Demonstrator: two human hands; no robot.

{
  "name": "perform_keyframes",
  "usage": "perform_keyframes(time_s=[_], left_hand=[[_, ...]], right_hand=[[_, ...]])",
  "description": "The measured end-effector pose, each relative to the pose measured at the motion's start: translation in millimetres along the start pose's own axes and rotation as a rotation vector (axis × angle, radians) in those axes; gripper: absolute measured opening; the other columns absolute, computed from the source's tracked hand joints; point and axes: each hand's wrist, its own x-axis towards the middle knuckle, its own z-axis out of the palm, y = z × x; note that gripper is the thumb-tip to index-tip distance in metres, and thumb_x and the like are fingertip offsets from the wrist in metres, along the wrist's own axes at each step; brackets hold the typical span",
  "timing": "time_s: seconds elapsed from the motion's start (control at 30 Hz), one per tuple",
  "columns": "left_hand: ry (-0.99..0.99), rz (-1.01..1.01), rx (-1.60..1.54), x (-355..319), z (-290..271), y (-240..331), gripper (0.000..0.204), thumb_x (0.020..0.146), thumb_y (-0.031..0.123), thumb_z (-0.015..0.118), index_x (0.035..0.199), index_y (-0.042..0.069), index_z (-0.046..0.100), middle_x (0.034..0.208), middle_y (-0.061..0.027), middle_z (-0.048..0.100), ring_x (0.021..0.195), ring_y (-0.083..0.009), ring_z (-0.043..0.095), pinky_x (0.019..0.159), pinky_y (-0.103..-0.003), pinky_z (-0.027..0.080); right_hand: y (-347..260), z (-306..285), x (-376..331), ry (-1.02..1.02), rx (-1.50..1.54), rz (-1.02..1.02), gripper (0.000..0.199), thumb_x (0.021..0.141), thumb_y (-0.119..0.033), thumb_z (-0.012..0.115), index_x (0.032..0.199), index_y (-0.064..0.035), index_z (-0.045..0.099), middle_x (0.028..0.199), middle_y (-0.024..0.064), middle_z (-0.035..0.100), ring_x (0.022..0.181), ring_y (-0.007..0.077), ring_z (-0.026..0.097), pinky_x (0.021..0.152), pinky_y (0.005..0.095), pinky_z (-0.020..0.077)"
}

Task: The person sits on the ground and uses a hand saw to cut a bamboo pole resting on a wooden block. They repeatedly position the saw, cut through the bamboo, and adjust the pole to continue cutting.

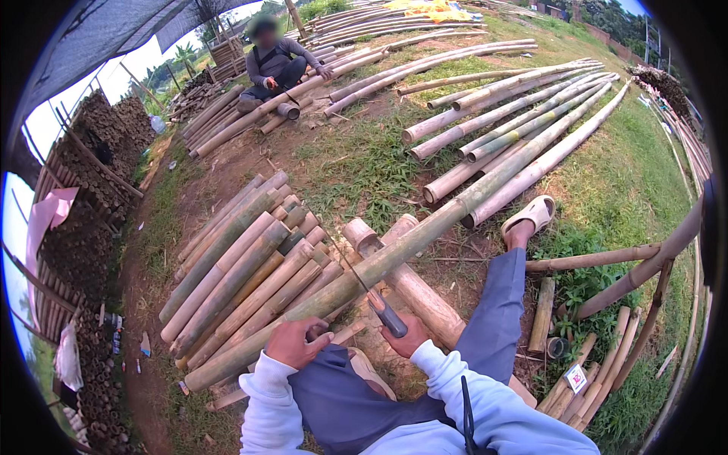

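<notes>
Hands: left hand (pixel 296 341) presses the long bamboo pole (pixel 394 254); right hand (pixel 406 337) grips a saw (pixel 364 287) across it. A slipping blade could cut the left fingers beside it.

The saw (pixel 362 282) blade is too thin to trace where it meets the long pole (pixel 394 254), whose near end passes under the left hand (pixel 294 341). The right hand (pixel 406 337) covers part of the handle. A second person (pixel 274 64) sits far off, hands too small to read. Stacked poles (pixel 91 227) are cut off at the left edge.
</notes>
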Motion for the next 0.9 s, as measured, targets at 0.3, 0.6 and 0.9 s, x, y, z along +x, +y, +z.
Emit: perform_keyframes(time_s=[0.3, 0.6, 0.9], left_hand=[[-0.631, 0.766, -0.574, -54, -29, 80, 0.053, 0.091, 0.03, 0.076, 0.135, 0.006, 0.062, 0.096, -0.0124, 0.074, 0.088, -0.0255, 0.072, 0.075, -0.035, 0.056], [0.666, 0.306, -0.914, 21, -60, -17, 0.046, 0.088, 0.012, 0.073, 0.132, 0.002, 0.062, 0.072, 0.0032, 0.057, 0.065, -0.0041, 0.051, 0.062, -0.022, 0.043], [1.373, 0.983, -0.579, -21, -109, 73, 0.08, 0.086, 0.012, 0.075, 0.153, -0.002, 0.033, 0.068, -0.0006, 0.059, 0.06, -0.0077, 0.052, 0.057, -0.024, 0.043]], right_hand=[[22, 3, -11, 0.018, -0.04, 0.059, 0.035, 0.086, -0.021, 0.074, 0.116, -0.0045, 0.068, 0.091, 0.0197, 0.071, 0.083, 0.0328, 0.071, 0.078, 0.0399, 0.0535], [18, 7, -9, 0.004, -0.07, 0.033, 0.028, 0.087, -0.018, 0.075, 0.108, -0.0013, 0.068, 0.084, 0.0151, 0.069, 0.076, 0.0225, 0.067, 0.075, 0.0367, 0.0524], [6, -4, -8, 0.0, -0.002, 0.028, 0.028, 0.087, -0.017, 0.075, 0.11, -0.0005, 0.069, 0.091, 0.0125, 0.072, 0.085, 0.0199, 0.069, 0.079, 0.0338, 0.0525]])
